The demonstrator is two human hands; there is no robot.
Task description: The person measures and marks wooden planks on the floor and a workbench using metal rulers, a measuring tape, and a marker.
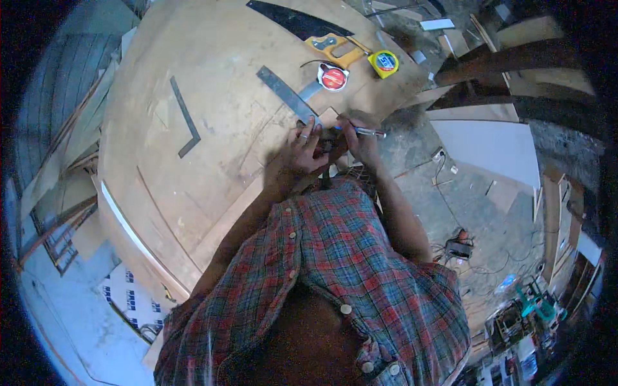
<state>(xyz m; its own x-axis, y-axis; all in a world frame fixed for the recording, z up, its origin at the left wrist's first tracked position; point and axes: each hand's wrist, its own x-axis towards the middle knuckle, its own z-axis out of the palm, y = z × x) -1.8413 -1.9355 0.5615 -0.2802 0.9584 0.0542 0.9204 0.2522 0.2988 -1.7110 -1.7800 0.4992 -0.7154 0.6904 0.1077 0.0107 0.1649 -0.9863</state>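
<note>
On the near right edge of the wooden board, my left hand (305, 147) presses its fingers on the lower end of a flat grey metal ruler (283, 89). Close by, my right hand (362, 143) pinches a pen (370, 132), its tip side toward the ruler's end. A small pale piece of wood (329, 118) shows between the two hands. What lies under my left palm is hidden. Just beyond the ruler sit a red and white tape measure (333, 78) and a yellow tape measure (384, 63).
A handsaw (335, 48) with a yellow handle lies at the board's far edge. A dark L-shaped square (187, 119) rests on the big wooden board (212, 51) at left. On the right floor are a white panel (489, 141), cables, a power tool (459, 248) and scrap wood.
</note>
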